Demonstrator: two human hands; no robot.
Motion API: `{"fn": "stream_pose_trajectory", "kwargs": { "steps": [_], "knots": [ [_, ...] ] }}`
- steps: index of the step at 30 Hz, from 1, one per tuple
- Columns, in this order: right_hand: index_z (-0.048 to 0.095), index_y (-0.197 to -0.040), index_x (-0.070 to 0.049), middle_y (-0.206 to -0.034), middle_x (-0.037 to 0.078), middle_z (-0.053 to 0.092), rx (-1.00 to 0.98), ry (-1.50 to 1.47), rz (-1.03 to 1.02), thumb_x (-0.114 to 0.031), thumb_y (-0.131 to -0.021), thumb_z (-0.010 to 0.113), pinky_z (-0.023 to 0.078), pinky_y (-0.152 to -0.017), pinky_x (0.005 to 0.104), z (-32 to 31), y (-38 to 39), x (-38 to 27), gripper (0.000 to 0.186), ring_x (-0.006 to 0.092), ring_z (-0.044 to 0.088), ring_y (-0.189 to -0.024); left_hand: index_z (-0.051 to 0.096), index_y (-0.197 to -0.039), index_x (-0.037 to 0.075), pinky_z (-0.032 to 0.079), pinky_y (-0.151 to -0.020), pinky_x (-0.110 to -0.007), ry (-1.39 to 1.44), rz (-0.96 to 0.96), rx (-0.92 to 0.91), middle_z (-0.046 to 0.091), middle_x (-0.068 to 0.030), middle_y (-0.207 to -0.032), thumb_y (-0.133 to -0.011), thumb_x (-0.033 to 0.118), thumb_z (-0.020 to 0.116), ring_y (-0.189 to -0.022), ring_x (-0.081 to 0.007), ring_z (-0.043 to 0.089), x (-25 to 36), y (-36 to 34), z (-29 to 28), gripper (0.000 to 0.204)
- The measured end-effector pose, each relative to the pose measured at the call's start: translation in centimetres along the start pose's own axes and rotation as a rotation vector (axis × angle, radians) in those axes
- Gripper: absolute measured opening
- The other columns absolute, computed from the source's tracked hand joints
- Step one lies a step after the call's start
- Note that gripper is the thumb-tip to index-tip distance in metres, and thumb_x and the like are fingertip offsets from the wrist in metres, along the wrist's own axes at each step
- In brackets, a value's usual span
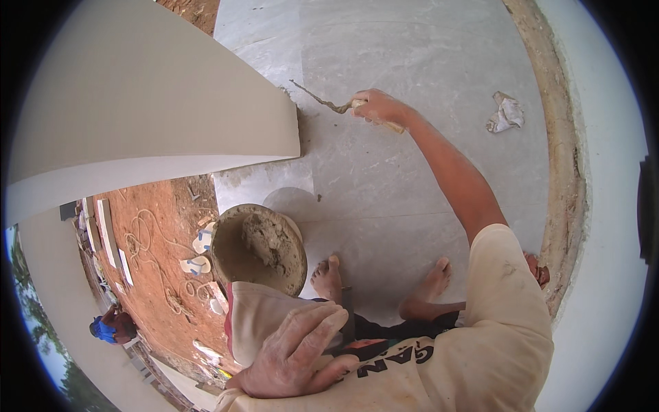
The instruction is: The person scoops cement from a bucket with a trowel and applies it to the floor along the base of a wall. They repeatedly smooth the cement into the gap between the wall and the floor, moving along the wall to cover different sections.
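Note:
In my right hand (pixel 379 108), stretched forward over the grey floor tiles (pixel 412 62), is a trowel (pixel 319 99) gripped by its light handle. Its thin, mortar-caked blade shows nearly edge-on and points toward the foot of a beige pillar (pixel 171 89). My left hand (pixel 292 353) is held close to my body with fingers extended, and nothing shows in it. Beyond it, to the left of my bare feet, stands a round bucket (pixel 226 264) with wet grey mortar (pixel 270 237) clinging inside.
A crumpled whitish wrapper (pixel 506 112) lies on the tiles at right, near a pale wall (pixel 611 172). Left of the bucket are sandals (pixel 197 265), rope (pixel 141 233) and planks (pixel 108 232) on red soil. Another person (pixel 113 327) in blue is farther off at lower left.

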State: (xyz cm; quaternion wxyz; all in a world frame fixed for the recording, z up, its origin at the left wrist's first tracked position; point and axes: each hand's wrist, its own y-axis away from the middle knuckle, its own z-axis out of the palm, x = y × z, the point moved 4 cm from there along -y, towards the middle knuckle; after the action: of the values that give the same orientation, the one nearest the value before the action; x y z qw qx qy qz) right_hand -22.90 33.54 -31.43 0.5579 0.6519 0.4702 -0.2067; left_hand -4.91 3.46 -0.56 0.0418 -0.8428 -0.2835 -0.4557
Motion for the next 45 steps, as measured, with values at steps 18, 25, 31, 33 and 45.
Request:
{"fn": "stream_pose_trajectory", "kwargs": {
  "steps": [18,25,31,33,45],
  "knots": [
    [0.070,-0.108,0.000,-0.091,0.011,0.065,-0.225,0.134,0.136,-0.027,-0.079,0.067,0.051,-0.065,0.0348,-2.0,-5.3,-3.3,0.039,0.0195,0.059,-0.076,0.056,-0.127,-0.009,0.056,-0.088,-0.040,0.052,-0.056,-0.006,0.059,-0.0242,-0.121,-0.081,0.025,0.083,-0.107,-0.0364,0.064,-1.0,-1.6,-0.7,0.064],
    [0.067,-0.096,-0.003,-0.078,0.004,0.058,-0.213,-0.026,0.101,-0.027,-0.082,0.062,0.044,-0.056,0.0308,-2.7,-4.1,-1.9,0.028,0.0138,0.049,-0.064,0.056,-0.127,-0.009,0.057,-0.088,-0.040,0.056,-0.035,0.008,0.059,-0.0232,-0.122,-0.080,0.024,0.083,-0.107,-0.0362,0.064,-1.2,-1.4,-0.8,0.064],
    [0.065,-0.089,-0.003,-0.078,0.005,0.058,-0.130,-0.096,0.139,-0.024,-0.086,0.062,0.046,-0.056,0.0316,1.3,-3.3,1.7,0.021,0.0147,0.054,-0.064,0.056,-0.126,-0.009,0.057,-0.088,-0.041,0.074,-0.002,0.022,0.060,-0.0233,-0.119,-0.079,0.022,0.082,-0.106,-0.0376,0.064,-1.0,-0.9,-0.4,0.062],
    [0.064,-0.088,-0.004,-0.076,0.004,0.057,-0.079,-0.160,0.133,-0.022,-0.088,0.062,0.046,-0.055,0.0307,3.1,-2.1,2.9,0.018,0.0137,0.054,-0.063,0.057,-0.126,-0.009,0.057,-0.088,-0.040,0.077,0.016,0.025,0.061,-0.0234,-0.118,-0.079,0.022,0.081,-0.106,-0.0377,0.064,-1.0,-0.7,-0.4,0.061],
    [0.061,-0.090,-0.002,-0.074,0.004,0.058,0.106,-0.586,0.094,-0.022,-0.093,0.065,0.048,-0.052,0.0298,15.7,1.8,4.0,0.021,0.0122,0.056,-0.060,0.056,-0.127,-0.009,0.058,-0.086,-0.039,0.051,0.074,0.028,0.059,-0.0233,-0.119,-0.078,0.020,0.080,-0.106,-0.0368,0.064,-0.1,0.5,0.0,0.062]
  ]
}}
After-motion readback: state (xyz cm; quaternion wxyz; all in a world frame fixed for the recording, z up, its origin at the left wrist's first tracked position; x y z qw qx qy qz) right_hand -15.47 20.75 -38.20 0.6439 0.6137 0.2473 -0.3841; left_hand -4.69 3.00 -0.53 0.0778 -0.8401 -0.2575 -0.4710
